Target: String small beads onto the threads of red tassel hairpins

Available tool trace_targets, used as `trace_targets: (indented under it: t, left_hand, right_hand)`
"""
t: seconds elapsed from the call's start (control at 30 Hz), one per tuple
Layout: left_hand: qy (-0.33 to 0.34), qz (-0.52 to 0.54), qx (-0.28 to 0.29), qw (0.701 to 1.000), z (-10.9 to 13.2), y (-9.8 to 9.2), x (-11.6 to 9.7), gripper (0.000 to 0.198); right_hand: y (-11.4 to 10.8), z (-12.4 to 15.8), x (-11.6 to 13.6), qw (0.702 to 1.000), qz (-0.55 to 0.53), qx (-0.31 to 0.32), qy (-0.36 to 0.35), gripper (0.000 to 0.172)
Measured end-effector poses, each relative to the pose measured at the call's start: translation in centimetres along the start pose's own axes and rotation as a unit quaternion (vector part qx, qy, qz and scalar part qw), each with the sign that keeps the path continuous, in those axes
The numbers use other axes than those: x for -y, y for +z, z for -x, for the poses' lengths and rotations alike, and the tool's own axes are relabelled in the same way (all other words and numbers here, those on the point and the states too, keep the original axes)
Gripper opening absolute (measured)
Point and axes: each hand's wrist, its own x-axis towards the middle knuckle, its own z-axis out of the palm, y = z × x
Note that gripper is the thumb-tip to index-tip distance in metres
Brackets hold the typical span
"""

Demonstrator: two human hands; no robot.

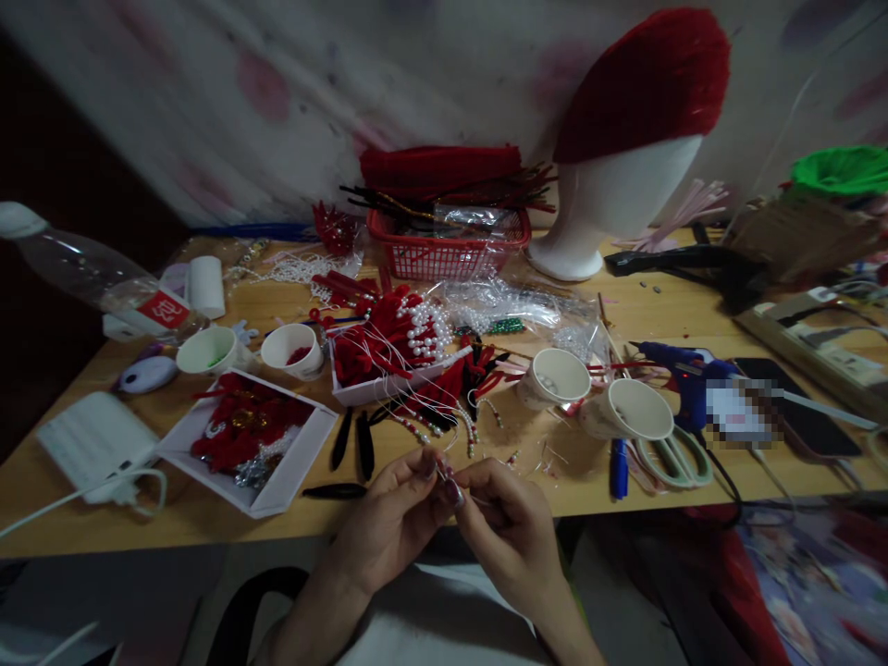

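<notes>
Left hand (399,509) and right hand (520,523) meet before the near edge of the table (575,495). Each grip is pinched together on a small strand-like item (442,471) between the fingertips, its detail partly hidden. Beaded strings (472,432) lie just beyond; a blue glue gun (694,379) rests farther right.

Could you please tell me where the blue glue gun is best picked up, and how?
I would take the blue glue gun by its handle, from the near side, probably with the right hand. The handle extends toward the person, while the nozzle points left and may be hot, since a red light glows on the body. A paper cup stands close on the left.
</notes>
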Motion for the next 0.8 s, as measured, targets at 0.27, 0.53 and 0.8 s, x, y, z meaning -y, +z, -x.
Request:
trace_targets:
  t: [0.27,0.53,0.8]
  left_hand:
    - [0.001,0.009,0.003,1.000,0.05,-0.03,0.08,0.029]
    - [0.002,0.002,0.002,1.000,-0.15,-0.04,-0.03,0.031]
    - [0.006,0.006,0.017,1.000,-0.14,-0.12,0.12,0.027]
  right_hand:
    - [-0.03,-0.14,0.13,1.000,-0.001,0.002,0.004,0.020]
    - [-0.23,0.05,-0.22,1.000,-0.004,0.020,0.009,0.016]
    - [-0.24,-0.02,-0.18,1.000,-0.009,0.014,0.014,0.017]
